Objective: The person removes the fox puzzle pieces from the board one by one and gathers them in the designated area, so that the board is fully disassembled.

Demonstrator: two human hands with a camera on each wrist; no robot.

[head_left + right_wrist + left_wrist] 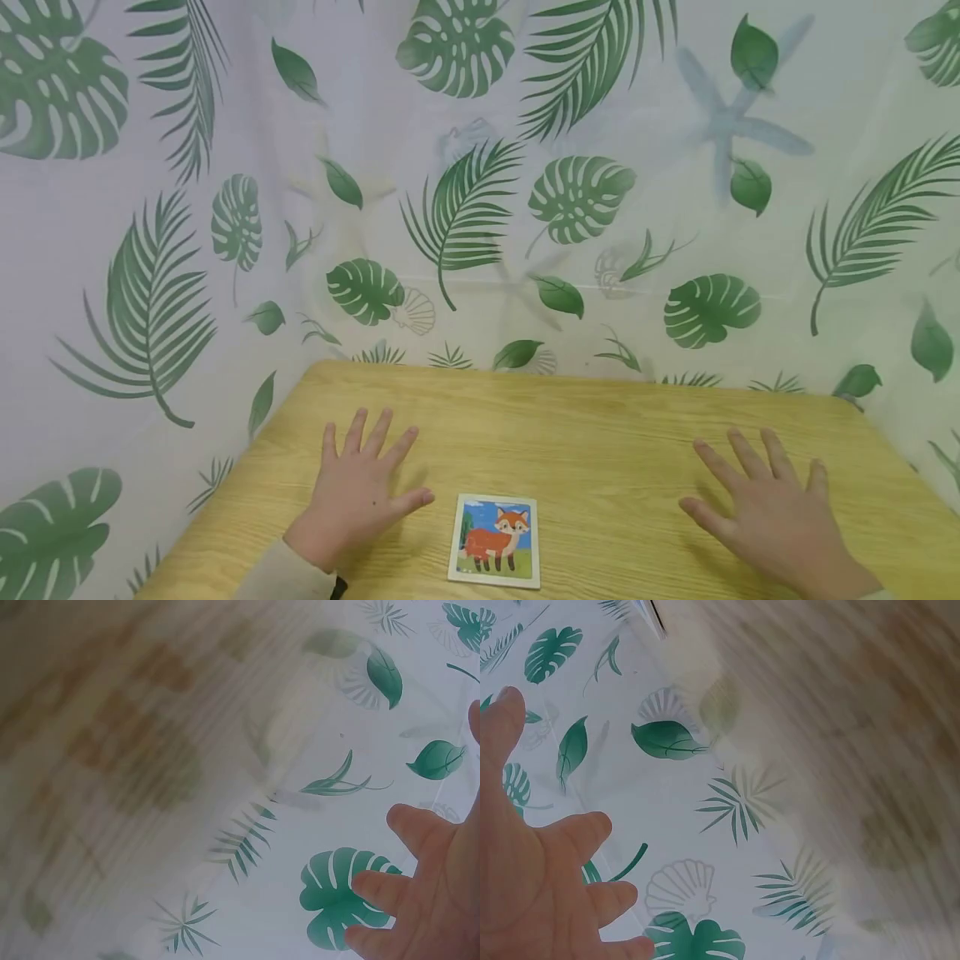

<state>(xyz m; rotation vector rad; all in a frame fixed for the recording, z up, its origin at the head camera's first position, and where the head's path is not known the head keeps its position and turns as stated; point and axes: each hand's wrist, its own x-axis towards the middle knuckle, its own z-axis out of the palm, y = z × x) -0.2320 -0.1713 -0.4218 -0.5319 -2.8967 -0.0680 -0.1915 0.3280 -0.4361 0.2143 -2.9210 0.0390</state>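
A small square picture (495, 542) with a white border, showing an orange fox on grass under blue sky, lies flat near the front middle of the table. To its left the left hand (356, 492) is spread palm down, thumb pointing toward the picture without touching it. Farther off on the right side, the right hand (776, 517) is spread too, holding nothing. The left wrist view has the left hand (547, 862) at its left edge with fingers apart. In the right wrist view, fingers of the right hand (427, 885) reach in from the right edge.
The wood-grain table (570, 433) reaches back to a white curtain (480, 333) printed with green leaves, starfish and shells. This curtain also hangs along the left side. A thin-edged item (651, 619) shows at the top of the left wrist view, too partial to identify.
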